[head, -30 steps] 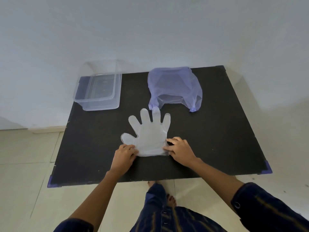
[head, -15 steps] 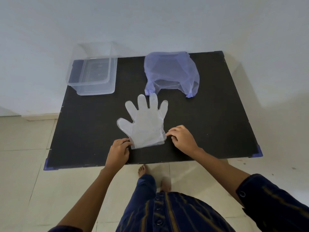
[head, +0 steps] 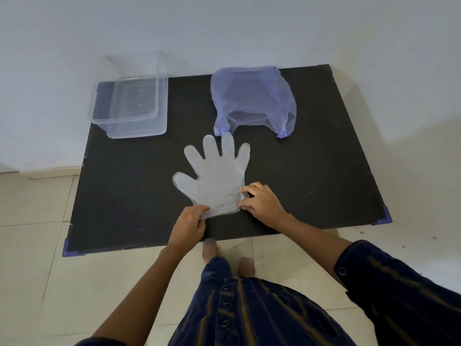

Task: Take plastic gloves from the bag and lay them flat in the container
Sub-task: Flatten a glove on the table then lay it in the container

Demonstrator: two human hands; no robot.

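A clear plastic glove (head: 214, 178) lies flat on the black table (head: 311, 171), fingers pointing away from me. My left hand (head: 188, 227) pinches the left corner of its cuff. My right hand (head: 262, 201) pinches the right corner of the cuff, where the plastic is slightly bunched. A translucent purple bag (head: 252, 96) sits behind the glove, its mouth facing me; the glove's fingertips touch the bag's edge. The clear rectangular container (head: 129, 121) stands at the table's far left corner, with nothing visible in it.
A white wall rises right behind the table. The table's corners carry purple guards (head: 385, 217). Pale floor tiles surround it, and my feet (head: 209, 248) stand just under the near edge.
Both hands have closed their fingers onto the glove's cuff corners; half a second ago they rested just beside it. The glove lies in the same spot on the table.
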